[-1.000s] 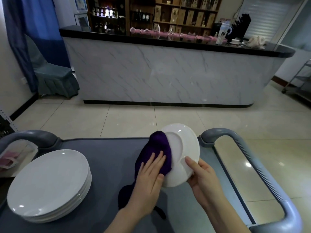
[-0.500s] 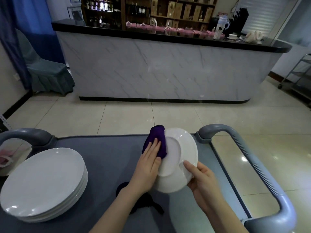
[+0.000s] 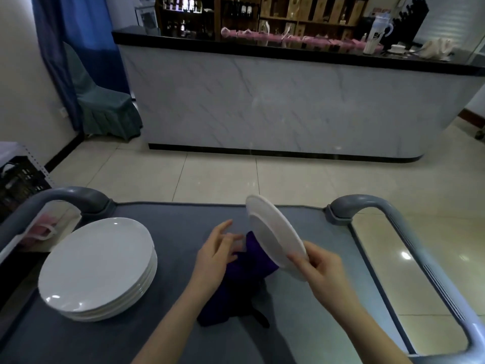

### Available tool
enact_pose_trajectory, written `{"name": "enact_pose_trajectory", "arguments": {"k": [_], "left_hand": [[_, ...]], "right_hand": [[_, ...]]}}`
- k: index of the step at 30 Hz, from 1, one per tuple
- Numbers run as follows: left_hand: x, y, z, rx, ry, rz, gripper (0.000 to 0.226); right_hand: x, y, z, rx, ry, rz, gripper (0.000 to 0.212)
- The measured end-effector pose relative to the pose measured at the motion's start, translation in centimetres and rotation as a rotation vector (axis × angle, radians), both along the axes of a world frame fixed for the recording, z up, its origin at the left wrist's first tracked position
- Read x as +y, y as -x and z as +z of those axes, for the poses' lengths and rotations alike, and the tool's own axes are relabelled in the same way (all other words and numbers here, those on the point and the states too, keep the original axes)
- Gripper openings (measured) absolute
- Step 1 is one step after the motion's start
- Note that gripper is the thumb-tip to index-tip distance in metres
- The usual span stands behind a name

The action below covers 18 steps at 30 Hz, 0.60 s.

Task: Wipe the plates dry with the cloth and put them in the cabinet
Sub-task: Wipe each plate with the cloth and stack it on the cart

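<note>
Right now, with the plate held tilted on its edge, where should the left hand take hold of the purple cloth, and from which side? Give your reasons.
Pinch the raised fold of the purple cloth from its left and above, where the left hand hovers open. The plate, tilted in the right hand, blocks the right side.

The stack of plates (image 3: 97, 266) fills the left side of the cart top (image 3: 183, 222); a bare strip runs between it and the purple cloth (image 3: 241, 292) heaped near the middle; the far edge is bare too; the plate (image 3: 275, 237), held tilted by the right hand (image 3: 325, 269), blocks the middle right; grey handles (image 3: 364, 200) wall both ends.
</note>
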<state>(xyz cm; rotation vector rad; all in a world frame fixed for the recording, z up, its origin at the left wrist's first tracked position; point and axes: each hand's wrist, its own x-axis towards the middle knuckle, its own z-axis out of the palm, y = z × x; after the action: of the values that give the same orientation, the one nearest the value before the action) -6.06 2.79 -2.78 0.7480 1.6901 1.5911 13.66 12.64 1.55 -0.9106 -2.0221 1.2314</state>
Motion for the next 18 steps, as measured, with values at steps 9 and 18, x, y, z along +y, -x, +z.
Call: {"name": "enact_pose_trajectory", "arguments": {"k": [9,18], "left_hand": [[-2.5,0.7,2.0,-0.437,-0.022,0.333,0.023],[-4.3,0.7,1.7,-0.391,-0.026,0.489,0.039]], "right_hand": [[-2.2,2.9,-2.8,-0.222,-0.86,0.301,0.051],[-1.1,4.3,-4.2,-0.274,-0.896,0.551,0.059]]}}
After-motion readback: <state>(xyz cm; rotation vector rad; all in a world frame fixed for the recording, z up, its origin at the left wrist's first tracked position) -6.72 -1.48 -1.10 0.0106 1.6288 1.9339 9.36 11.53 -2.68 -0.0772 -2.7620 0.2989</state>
